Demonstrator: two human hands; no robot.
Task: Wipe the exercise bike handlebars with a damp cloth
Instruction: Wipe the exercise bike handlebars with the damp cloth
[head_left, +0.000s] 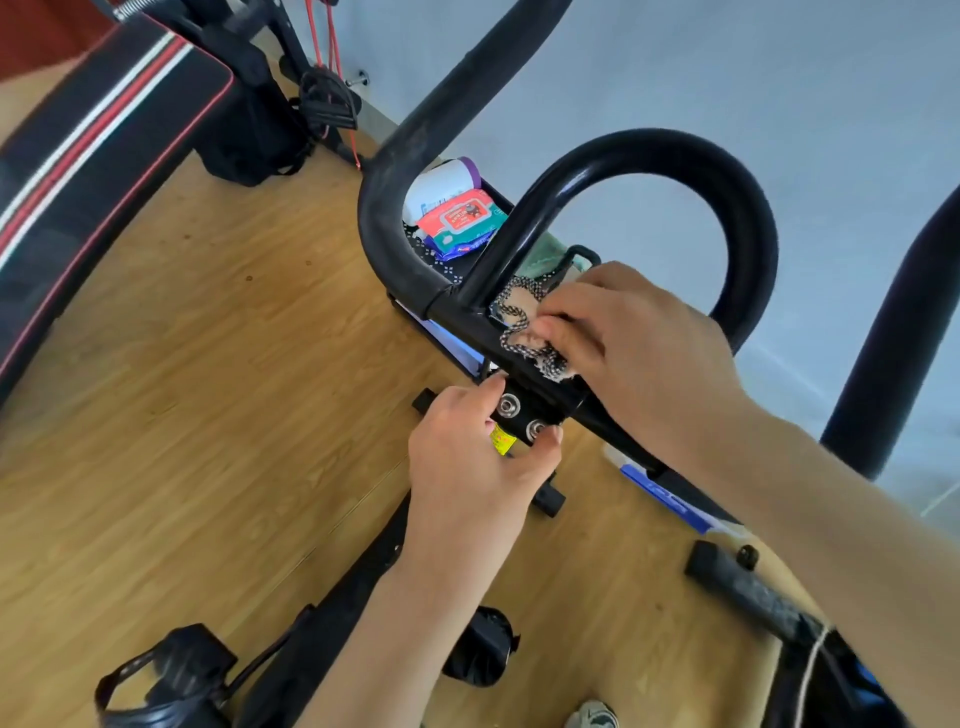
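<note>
The black exercise bike handlebars (675, 156) fill the middle of the head view, with a curved centre loop and a foam-covered left grip (415, 135). My right hand (639, 348) presses a crumpled black-and-white patterned cloth (519, 332) onto the centre bar where the loop joins it. My left hand (467, 457) grips the black handlebar stem clamp (519, 415) just below, beside its two silver bolts and a yellow sticker.
A small cart (441, 265) behind the bars holds a wipes packet (460, 218) and a white bottle. A padded bench (104, 156) stands at the left. Bike pedals (166, 675) and frame lie below on the wooden floor. Another black bar (893, 332) stands at the right.
</note>
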